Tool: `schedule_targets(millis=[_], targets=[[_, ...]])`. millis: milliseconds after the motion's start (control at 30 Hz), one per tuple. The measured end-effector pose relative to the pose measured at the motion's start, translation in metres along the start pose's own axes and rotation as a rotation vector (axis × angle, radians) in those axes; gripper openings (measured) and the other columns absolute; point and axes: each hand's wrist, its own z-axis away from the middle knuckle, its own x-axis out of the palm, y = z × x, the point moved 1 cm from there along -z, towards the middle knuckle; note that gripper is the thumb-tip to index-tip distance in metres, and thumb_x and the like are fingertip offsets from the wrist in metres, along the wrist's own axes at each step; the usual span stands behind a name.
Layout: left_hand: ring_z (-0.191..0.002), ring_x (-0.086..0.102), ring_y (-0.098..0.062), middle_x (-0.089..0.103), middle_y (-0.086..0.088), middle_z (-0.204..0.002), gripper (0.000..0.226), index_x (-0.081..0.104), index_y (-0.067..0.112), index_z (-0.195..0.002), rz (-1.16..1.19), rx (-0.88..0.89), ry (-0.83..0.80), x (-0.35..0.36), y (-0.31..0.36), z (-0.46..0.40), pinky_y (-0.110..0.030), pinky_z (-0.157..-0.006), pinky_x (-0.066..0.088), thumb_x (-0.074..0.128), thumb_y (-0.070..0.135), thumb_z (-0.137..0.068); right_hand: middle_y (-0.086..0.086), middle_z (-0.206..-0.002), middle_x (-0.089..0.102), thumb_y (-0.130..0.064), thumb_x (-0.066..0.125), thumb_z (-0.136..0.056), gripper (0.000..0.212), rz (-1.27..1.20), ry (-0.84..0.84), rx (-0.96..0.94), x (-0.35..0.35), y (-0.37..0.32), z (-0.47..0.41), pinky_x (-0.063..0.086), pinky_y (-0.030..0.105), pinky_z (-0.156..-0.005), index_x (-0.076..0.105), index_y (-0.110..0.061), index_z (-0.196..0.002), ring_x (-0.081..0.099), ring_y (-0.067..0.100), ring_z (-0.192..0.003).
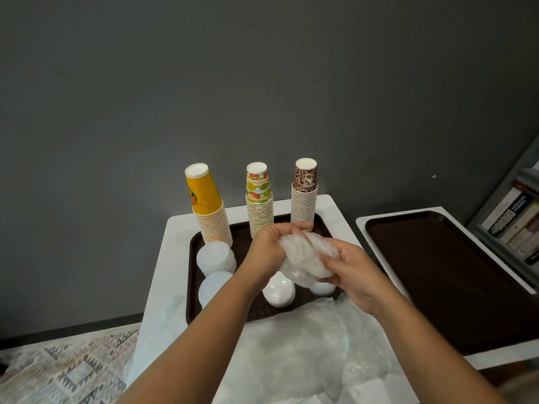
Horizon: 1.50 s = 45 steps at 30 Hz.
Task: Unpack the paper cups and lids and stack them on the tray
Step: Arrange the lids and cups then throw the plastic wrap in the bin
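Note:
Both hands hold a plastic-wrapped pack of lids (306,258) above the brown tray (194,287). My left hand (269,246) grips its left end and my right hand (353,272) grips its right end. Three upside-down cup stacks stand at the tray's back: a yellow stack (208,205), a fruit-print stack (259,199) and a leopard-print stack (304,193). White lid stacks sit on the tray: two at the left (215,258) (213,287), one in the middle (278,291), and one (320,288) partly hidden under my right hand.
Crumpled clear plastic wrapping (306,351) covers the near part of the white table (175,243). A second brown tray (437,272) lies on another table at the right. Books (516,220) fill a shelf at the far right. A patterned rug (67,368) lies at lower left.

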Motion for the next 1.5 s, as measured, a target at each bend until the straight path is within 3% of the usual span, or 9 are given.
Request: schedule_targets(millis=[100, 233, 367, 533, 733, 867, 1200, 1367, 1500], targets=[[-0.115, 0.056, -0.014, 0.062, 0.001, -0.119, 0.044, 0.064, 0.013, -0.113, -0.188, 0.095, -0.002, -0.005, 0.002, 0.0, -0.017, -0.091, 0.048, 0.047, -0.016, -0.085, 0.006, -0.094, 0.072, -0.003, 0.057, -0.091, 0.022, 0.044, 0.225, -0.148, -0.009, 0.003, -0.003, 0.057, 0.029, -0.07, 0.067, -0.015, -0.106, 0.069, 0.016, -0.087], [-0.129, 0.04, -0.007, 0.043, 0.005, -0.143, 0.051, 0.036, 0.019, -0.142, -0.447, 0.369, 0.476, 0.009, 0.01, 0.014, -0.01, -0.097, 0.03, 0.039, 0.003, -0.093, -0.008, -0.082, 0.067, -0.008, 0.064, -0.088, 0.02, 0.296, 0.573, -0.346, -0.019, 0.003, -0.006, 0.051, 0.015, -0.069, 0.065, -0.025, -0.098, 0.062, 0.005, -0.077], [-0.146, 0.011, -0.013, 0.016, -0.005, -0.158, 0.061, 0.014, 0.009, -0.15, -0.585, 0.677, 0.089, 0.058, -0.004, 0.037, -0.025, -0.118, 0.012, 0.035, 0.033, -0.098, -0.001, -0.091, 0.071, -0.013, 0.065, -0.088, 0.022, 0.401, 0.663, -0.383, -0.016, 0.004, -0.007, 0.049, 0.015, -0.072, 0.069, -0.011, -0.109, 0.065, 0.01, -0.084], [-0.141, -0.023, -0.002, -0.028, 0.01, -0.15, 0.072, -0.021, 0.032, -0.138, -0.596, 0.417, 0.0, 0.073, -0.025, 0.035, -0.019, -0.116, -0.009, 0.001, 0.073, -0.084, 0.012, -0.084, 0.071, -0.024, 0.057, -0.094, 0.021, 0.318, 0.432, -0.352, -0.002, 0.005, 0.0, 0.055, 0.037, -0.076, 0.069, -0.008, -0.098, 0.068, 0.02, -0.083], [-0.143, 0.022, -0.012, 0.021, -0.001, -0.157, 0.064, 0.011, 0.023, -0.152, -0.208, 0.137, 0.068, 0.057, -0.021, 0.015, -0.035, -0.118, 0.023, 0.038, 0.043, -0.097, 0.005, -0.112, 0.07, -0.012, 0.043, -0.1, 0.03, -0.006, 0.192, -0.23, 0.004, 0.008, 0.003, 0.053, 0.027, -0.09, 0.061, -0.012, -0.123, 0.065, 0.015, -0.106], [-0.112, 0.061, -0.021, 0.064, -0.01, -0.12, 0.049, 0.052, 0.012, -0.131, 0.021, 0.055, 0.078, 0.046, -0.018, 0.008, -0.04, -0.098, 0.049, 0.055, 0.033, -0.087, 0.009, -0.105, 0.072, -0.007, 0.041, -0.099, 0.026, -0.169, 0.176, -0.209, -0.002, 0.005, 0.004, 0.054, 0.022, -0.076, 0.064, -0.01, -0.113, 0.068, 0.018, -0.1], [-0.091, 0.066, -0.03, 0.07, -0.016, -0.096, 0.018, 0.07, 0.016, -0.095, 0.109, 0.027, 0.031, 0.063, -0.026, 0.0, -0.045, -0.083, 0.054, 0.071, 0.005, -0.08, -0.003, -0.063, 0.059, 0.001, 0.067, -0.083, 0.017, 0.025, 0.502, -0.239, -0.033, 0.013, 0.014, 0.049, 0.021, -0.058, 0.06, -0.015, -0.086, 0.056, 0.01, -0.061], [-0.076, 0.066, -0.009, 0.07, 0.002, -0.079, 0.022, 0.071, 0.019, -0.085, 0.031, 0.045, -0.077, 0.085, -0.027, -0.002, -0.025, -0.067, 0.053, 0.066, -0.002, -0.082, -0.003, -0.113, 0.058, -0.005, 0.07, -0.081, 0.051, 0.258, 0.486, -0.314, -0.06, 0.021, 0.034, 0.052, 0.03, -0.086, 0.056, -0.036, -0.119, 0.06, 0.011, -0.104], [-0.07, 0.063, -0.007, 0.068, -0.002, -0.076, 0.016, 0.069, 0.006, -0.088, 0.011, 0.028, -0.175, 0.117, -0.032, -0.004, -0.02, -0.064, 0.052, 0.063, -0.007, -0.082, -0.006, -0.108, 0.067, -0.002, 0.063, -0.086, 0.035, 0.308, 0.526, -0.317, -0.081, 0.028, 0.059, 0.053, 0.037, -0.091, 0.064, -0.029, -0.107, 0.062, 0.012, -0.104]])
